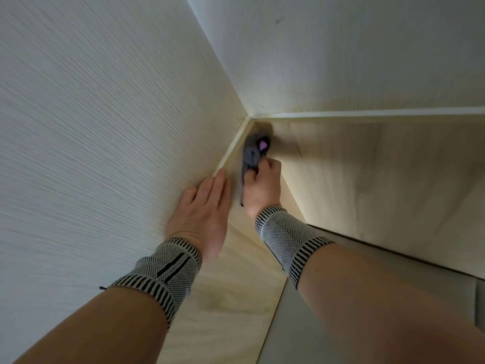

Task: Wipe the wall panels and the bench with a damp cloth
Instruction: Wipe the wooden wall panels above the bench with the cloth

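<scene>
Soft, light cloth [252, 153], likely limp and damp, bunched in curled right hand [262, 182] fingers against the corner panel [341, 164]; left hand [202, 208] flat, fingers straight, on wall [91, 127].

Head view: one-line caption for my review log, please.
Right hand grips a grey cloth at the wood panel corner; left hand rests flat on the textured wall.

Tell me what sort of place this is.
Probably a room corner indoors with a built-in bench nook: textured wallpaper above pale wood-look wall panels, a trim ledge between. The right hand holds a grey cloth in the corner.
</scene>
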